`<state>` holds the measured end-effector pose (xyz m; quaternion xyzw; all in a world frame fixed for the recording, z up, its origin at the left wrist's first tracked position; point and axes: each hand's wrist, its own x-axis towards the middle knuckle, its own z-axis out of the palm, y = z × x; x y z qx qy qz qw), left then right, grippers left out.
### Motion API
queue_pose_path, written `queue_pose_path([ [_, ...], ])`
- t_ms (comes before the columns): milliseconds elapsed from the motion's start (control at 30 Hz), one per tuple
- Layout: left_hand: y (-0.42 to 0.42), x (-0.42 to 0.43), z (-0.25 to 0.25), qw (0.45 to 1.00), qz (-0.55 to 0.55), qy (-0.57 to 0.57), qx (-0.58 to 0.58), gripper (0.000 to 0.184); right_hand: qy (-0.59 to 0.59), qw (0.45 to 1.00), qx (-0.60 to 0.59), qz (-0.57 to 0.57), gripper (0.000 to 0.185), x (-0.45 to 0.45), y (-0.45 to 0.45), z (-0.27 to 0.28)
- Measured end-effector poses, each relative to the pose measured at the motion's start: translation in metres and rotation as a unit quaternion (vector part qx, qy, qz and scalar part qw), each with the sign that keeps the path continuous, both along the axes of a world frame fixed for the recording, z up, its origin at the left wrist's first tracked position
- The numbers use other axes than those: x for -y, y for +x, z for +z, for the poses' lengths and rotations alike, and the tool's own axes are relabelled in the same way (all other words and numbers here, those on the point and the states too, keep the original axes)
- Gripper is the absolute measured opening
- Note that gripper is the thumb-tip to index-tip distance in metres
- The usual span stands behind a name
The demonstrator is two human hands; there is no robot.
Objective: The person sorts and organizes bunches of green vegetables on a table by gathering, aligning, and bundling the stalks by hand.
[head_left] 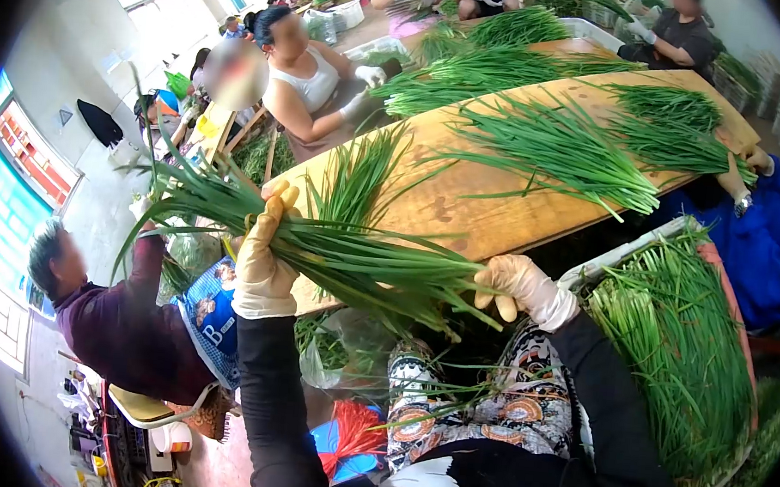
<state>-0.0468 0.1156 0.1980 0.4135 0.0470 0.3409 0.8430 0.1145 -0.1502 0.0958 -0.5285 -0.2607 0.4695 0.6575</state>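
Observation:
A bunch of long green chives (pixel 361 258) stretches across in front of me, above my lap and the near edge of the table. My left hand (pixel 266 256), in a pale glove, is wrapped round the bunch near its middle, and loose leaf ends fan out to the left. At the bunch's right end, the gloved fingers of my right hand (pixel 521 287) are closed on some leaf ends. A few loose strands hang over my patterned trousers (pixel 524 404). Behind my left hand, a smaller pile of chives (pixel 356 180) lies on the table.
The wooden table (pixel 430 210) carries more chive bunches (pixel 565 152). To my right stands a crate (pixel 582 277) full of chives. Red ties (pixel 356 437) lie low by my leg. Co-workers sit around the table, one close at left in a dark top (pixel 138 314).

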Motion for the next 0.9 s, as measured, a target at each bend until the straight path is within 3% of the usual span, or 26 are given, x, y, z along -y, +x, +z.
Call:
queue_pose_path([
  [67, -0.002, 0.001, 0.001, 1.000, -0.014, 0.000, -0.019, 0.034, -0.030, 0.999, 0.030, 0.028, 0.029, 0.003, -0.002, -0.004],
  [133, 0.000, 0.009, 0.005, 0.999, 0.001, -0.002, -0.048, 0.030, 0.005, 0.989, 0.142, -0.040, 0.028, 0.004, -0.005, -0.008],
  [167, 0.001, 0.011, 0.005, 0.999, 0.015, -0.006, -0.052, 0.030, -0.034, 0.967, 0.242, -0.073, 0.024, 0.001, 0.002, -0.025],
  [200, 0.002, 0.011, 0.006, 0.998, 0.029, -0.008, -0.055, 0.029, 0.003, 0.992, 0.073, -0.105, 0.015, 0.004, 0.007, -0.030],
  [233, 0.003, 0.011, 0.006, 0.998, 0.030, -0.007, -0.055, 0.029, -0.008, 0.919, 0.343, -0.193, 0.020, 0.005, 0.007, -0.034],
  [267, 0.003, 0.010, 0.007, 0.998, 0.044, -0.009, -0.055, 0.027, -0.018, 0.768, 0.584, -0.265, 0.028, 0.005, 0.006, -0.037],
  [300, 0.003, 0.010, 0.007, 0.997, 0.058, -0.011, -0.054, 0.026, 0.024, 0.803, 0.514, -0.300, 0.037, 0.007, -0.007, -0.007],
  [333, 0.003, 0.009, 0.007, 0.997, 0.061, -0.011, -0.053, 0.026, 0.054, 0.741, 0.557, -0.371, 0.034, 0.010, -0.007, -0.003],
  [400, 0.006, 0.008, 0.006, 0.995, 0.087, -0.007, -0.057, 0.023, 0.074, 0.694, 0.586, -0.412, 0.027, 0.024, -0.028, 0.020],
  [433, 0.008, 0.005, 0.004, 0.993, 0.098, -0.022, -0.059, 0.022, 0.130, 0.702, 0.596, -0.368, 0.022, 0.026, -0.036, 0.021],
  [533, 0.012, 0.004, 0.003, 0.994, 0.081, -0.049, -0.061, 0.022, 0.048, 0.641, 0.714, -0.277, 0.038, 0.012, -0.046, 0.024],
  [600, 0.016, 0.008, 0.003, 0.994, 0.076, -0.048, -0.055, 0.023, 0.008, 0.645, 0.714, -0.274, 0.032, -0.003, -0.036, 0.004],
  [667, 0.014, 0.011, 0.005, 0.995, 0.079, -0.047, -0.040, 0.025, 0.068, 0.702, 0.668, -0.238, 0.025, -0.012, -0.029, -0.005],
  [700, 0.010, 0.008, 0.006, 0.997, 0.044, -0.051, -0.029, 0.025, 0.070, 0.701, 0.669, -0.238, 0.025, -0.013, -0.027, -0.005],
  [767, 0.005, 0.007, 0.007, 0.997, 0.053, -0.048, -0.031, 0.025, 0.174, 0.775, 0.567, -0.216, 0.017, -0.012, -0.024, -0.007],
  [800, 0.003, 0.008, 0.007, 0.997, 0.058, -0.046, -0.034, 0.025, 0.174, 0.776, 0.566, -0.215, 0.017, -0.012, -0.025, -0.008],
  [833, 0.003, -0.005, 0.002, 0.996, 0.073, -0.040, -0.039, 0.024, 0.222, 0.866, 0.391, -0.221, 0.015, -0.011, -0.027, -0.010],
  [867, -0.002, -0.018, 0.001, 0.990, 0.118, -0.052, -0.054, 0.022, 0.260, 0.919, 0.201, -0.217, 0.014, -0.011, -0.028, -0.011],
  [900, -0.007, -0.025, 0.003, 0.989, 0.132, -0.057, -0.042, 0.021, 0.257, 0.906, 0.241, -0.236, 0.020, -0.004, -0.024, -0.011],
])
